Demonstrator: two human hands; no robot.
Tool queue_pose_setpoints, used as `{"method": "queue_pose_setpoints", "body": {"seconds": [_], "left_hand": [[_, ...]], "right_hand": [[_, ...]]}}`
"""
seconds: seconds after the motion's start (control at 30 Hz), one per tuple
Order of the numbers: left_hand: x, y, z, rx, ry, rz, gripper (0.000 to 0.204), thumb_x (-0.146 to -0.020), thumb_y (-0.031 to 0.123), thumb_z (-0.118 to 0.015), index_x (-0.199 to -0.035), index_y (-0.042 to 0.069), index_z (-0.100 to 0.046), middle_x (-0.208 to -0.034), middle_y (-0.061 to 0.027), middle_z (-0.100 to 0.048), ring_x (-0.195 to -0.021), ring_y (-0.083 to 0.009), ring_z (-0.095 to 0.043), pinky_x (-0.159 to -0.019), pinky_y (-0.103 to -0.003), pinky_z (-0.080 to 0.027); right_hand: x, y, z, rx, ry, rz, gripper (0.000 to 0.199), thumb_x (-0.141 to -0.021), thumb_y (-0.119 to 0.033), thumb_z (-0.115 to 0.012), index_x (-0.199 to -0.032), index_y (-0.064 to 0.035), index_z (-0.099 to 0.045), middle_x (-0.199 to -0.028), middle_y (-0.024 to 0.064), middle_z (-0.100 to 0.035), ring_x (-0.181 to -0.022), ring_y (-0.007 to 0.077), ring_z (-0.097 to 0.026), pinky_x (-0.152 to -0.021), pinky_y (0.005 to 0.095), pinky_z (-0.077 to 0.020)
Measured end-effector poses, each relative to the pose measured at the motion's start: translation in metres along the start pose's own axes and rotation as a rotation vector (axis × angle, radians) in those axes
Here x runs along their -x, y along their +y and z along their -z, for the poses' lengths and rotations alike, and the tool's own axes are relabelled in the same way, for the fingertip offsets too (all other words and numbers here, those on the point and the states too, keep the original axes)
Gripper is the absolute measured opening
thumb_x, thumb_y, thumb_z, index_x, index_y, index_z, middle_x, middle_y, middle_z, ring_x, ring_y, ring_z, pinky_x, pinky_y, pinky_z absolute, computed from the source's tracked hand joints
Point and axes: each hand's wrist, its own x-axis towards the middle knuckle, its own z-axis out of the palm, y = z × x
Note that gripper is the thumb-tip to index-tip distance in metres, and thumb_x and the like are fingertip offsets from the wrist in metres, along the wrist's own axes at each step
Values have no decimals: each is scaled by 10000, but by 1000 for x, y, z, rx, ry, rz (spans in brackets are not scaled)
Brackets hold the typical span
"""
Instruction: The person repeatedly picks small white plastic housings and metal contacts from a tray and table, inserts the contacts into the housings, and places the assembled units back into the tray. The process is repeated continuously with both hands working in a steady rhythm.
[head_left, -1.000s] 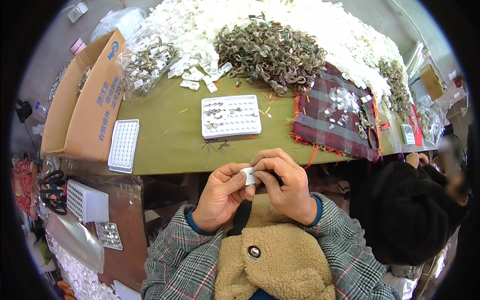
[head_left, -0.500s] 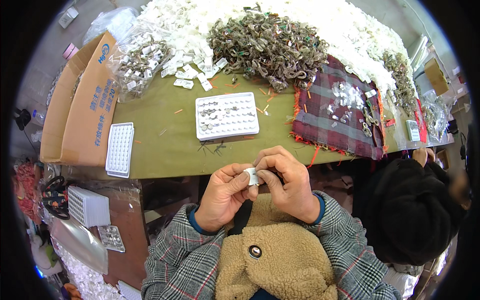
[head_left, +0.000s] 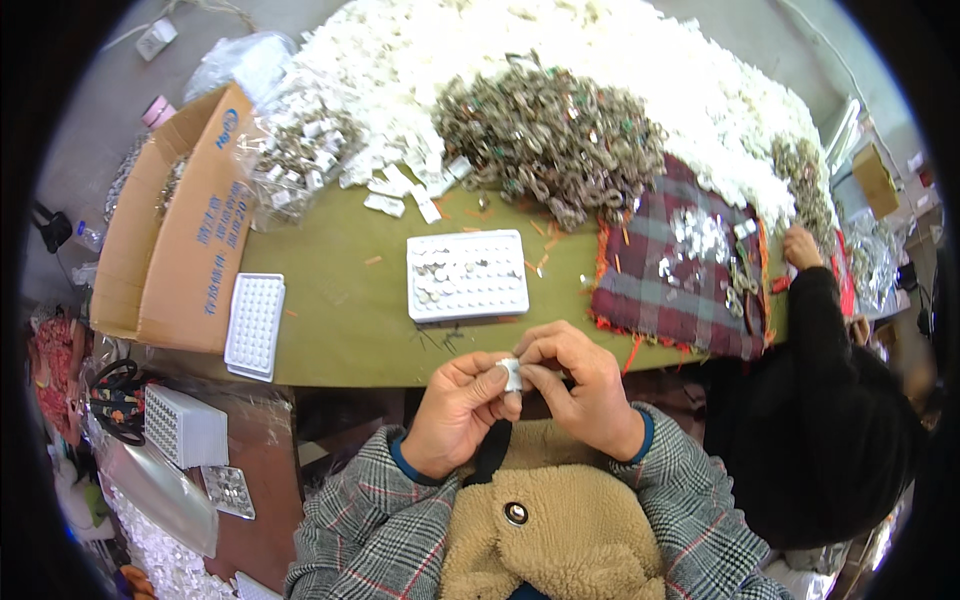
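My left hand [head_left: 455, 410] and my right hand [head_left: 575, 385] meet just below the table's near edge, both pinching one small white plastic piece [head_left: 511, 374] between the fingertips. Straight ahead on the olive tabletop [head_left: 330, 320] lies a white tray with rows of small wells [head_left: 466, 275], partly filled with small metal parts. Behind it is a heap of grey-green metal rings [head_left: 550, 135], and past that a large mound of white plastic pieces [head_left: 560, 50].
An open cardboard box [head_left: 180, 230] stands at the left, an empty white tray [head_left: 253, 325] beside it. A plaid cloth [head_left: 670, 270] with small shiny parts lies at the right, where another person in black [head_left: 810, 440] reaches in. More trays [head_left: 185, 430] sit lower left.
My hands have stayed together on the white piece, with only slight finger shifts. The view has tilted a little, so the table sits lower in the picture.
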Motion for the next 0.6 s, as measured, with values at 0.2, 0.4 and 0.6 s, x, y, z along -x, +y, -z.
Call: {"method": "queue_pose_setpoints", "body": {"seconds": [0.2, 0.4, 0.6], "left_hand": [[11, 12, 7, -26, 52, -49, 191, -990, 101, -592, -1108, -46, -622, -917, -107, -692, -739, -157, -677, -681, -262, -585], [19, 30, 20, 9, 84, -97, 178, -987, 111, -607, -1088, -34, -631, -911, -97, -700, -730, -135, -676, -672, -246, -585], [16, 62, 27, 50, 146, -210, 209, -1022, 145, -542, -1123, -27, -601, -936, -121, -678, -726, -143, -642, -668, -264, -556]], "right_hand": [[-19, -9, -17, 52, -78, 4, 127, -794, 103, -651, -886, 26, -609, -929, 127, -648, -779, 222, -640, -675, 295, -518], [-38, -16, -40, -1, -137, -19, 122, -796, 94, -674, -889, 25, -635, -949, 113, -658, -812, 201, -655, -698, 295, -534], [-100, -12, -46, -32, -399, 74, 92, -822, 66, -675, -908, 33, -684, -932, 112, -675, -842, 187, -663, -718, 304, -540]]}}
